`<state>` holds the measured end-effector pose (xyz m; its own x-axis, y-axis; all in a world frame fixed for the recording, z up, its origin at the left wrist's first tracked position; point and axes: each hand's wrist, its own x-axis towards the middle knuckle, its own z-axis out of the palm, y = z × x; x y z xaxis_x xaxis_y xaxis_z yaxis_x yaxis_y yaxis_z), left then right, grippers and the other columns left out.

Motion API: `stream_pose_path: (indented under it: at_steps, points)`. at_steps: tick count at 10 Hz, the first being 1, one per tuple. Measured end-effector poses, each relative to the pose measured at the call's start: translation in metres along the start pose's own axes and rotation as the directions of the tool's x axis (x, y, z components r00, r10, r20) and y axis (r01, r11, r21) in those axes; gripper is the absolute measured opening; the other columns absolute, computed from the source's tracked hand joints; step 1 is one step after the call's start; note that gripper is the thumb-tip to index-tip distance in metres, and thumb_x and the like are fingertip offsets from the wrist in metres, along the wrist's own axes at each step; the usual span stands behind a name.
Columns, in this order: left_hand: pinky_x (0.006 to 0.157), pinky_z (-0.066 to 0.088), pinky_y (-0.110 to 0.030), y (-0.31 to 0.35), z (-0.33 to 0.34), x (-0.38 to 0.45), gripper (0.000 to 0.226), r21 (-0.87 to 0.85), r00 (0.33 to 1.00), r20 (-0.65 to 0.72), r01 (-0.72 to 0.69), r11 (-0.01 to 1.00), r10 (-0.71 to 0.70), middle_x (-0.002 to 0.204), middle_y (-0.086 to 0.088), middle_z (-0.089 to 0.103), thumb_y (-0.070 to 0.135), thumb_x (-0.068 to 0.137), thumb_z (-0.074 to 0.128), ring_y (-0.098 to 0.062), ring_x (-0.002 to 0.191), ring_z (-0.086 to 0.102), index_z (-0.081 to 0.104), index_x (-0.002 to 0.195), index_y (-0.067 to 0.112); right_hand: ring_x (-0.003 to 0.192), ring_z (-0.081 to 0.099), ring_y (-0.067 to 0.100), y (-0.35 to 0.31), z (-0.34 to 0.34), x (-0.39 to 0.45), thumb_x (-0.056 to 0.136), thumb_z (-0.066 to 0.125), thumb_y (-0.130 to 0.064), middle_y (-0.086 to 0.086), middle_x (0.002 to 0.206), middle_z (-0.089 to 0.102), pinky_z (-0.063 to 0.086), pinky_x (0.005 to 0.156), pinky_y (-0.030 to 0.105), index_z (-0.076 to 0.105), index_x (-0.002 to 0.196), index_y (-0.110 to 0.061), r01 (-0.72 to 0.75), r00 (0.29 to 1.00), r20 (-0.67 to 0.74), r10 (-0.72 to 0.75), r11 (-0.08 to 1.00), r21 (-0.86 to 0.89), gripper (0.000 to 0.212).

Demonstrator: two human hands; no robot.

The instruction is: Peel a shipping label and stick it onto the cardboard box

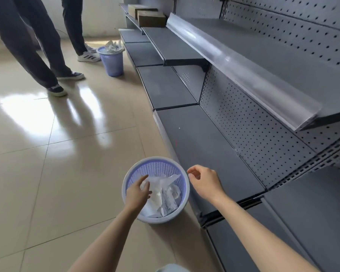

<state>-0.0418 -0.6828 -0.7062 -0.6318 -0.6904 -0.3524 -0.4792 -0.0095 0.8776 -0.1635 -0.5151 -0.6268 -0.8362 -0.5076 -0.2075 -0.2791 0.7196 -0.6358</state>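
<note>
Dropping backing paper in the bin, no box within reach.

My left hand (138, 190) hangs over the near lilac basket (185, 190), fingers spread loose and touching the crumpled white backing paper (163, 190) inside; my right hand (204, 182) hovers just right of the rim, fingers half curled, empty. The cardboard boxes (151, 20) sit far off on the grey shelf (175, 50). I see no label, so I can't judge whether sticking is done.
</note>
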Motion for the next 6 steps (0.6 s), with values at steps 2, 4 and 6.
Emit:
stream_pose_path:
  at_steps: [2, 4, 6]
  points:
    - [0.056, 0.055, -0.023, 0.020, 0.002, -0.003, 0.030, 0.000, 0.998, 0.036, -0.047, 0.999, 0.047, 0.117, 0.002, 0.059, 0.021, 0.097, 0.048, -0.016, 0.068, 0.071, 0.056, 0.126, 0.022, 0.091, 0.064, 0.019, -0.010, -0.010, -0.002, 0.091, 0.054, -0.023, -0.002, 0.101, 0.071, 0.053, 0.082, 0.033, 0.068, 0.102, -0.020, -0.002, 1.000, -0.018, 0.003, 1.000, 0.004, 0.018]
    - [0.057, 0.050, -0.027, 0.101, -0.021, -0.027, 0.025, -0.041, 0.987, -0.011, -0.161, 0.986, 0.161, 0.084, -0.012, 0.071, 0.017, 0.097, 0.045, -0.020, 0.060, 0.063, 0.064, 0.082, 0.013, 0.083, 0.066, 0.021, -0.052, -0.060, -0.024, 0.090, 0.054, -0.025, 0.000, 0.087, 0.074, 0.054, 0.078, 0.035, 0.069, 0.091, -0.018, 0.012, 0.998, -0.061, -0.009, 0.999, 0.044, 0.017]
    - [0.051, 0.044, -0.027, 0.231, -0.071, -0.085, 0.034, 0.017, 0.963, 0.003, -0.269, 0.963, 0.269, 0.058, -0.007, 0.061, 0.019, 0.098, 0.045, -0.017, 0.045, 0.052, 0.058, 0.068, 0.009, 0.077, 0.066, 0.028, -0.137, -0.152, -0.067, 0.090, 0.051, -0.030, 0.005, 0.076, 0.073, 0.055, 0.073, 0.039, 0.068, 0.080, -0.014, 0.016, 0.995, -0.101, -0.006, 0.995, 0.098, 0.025]
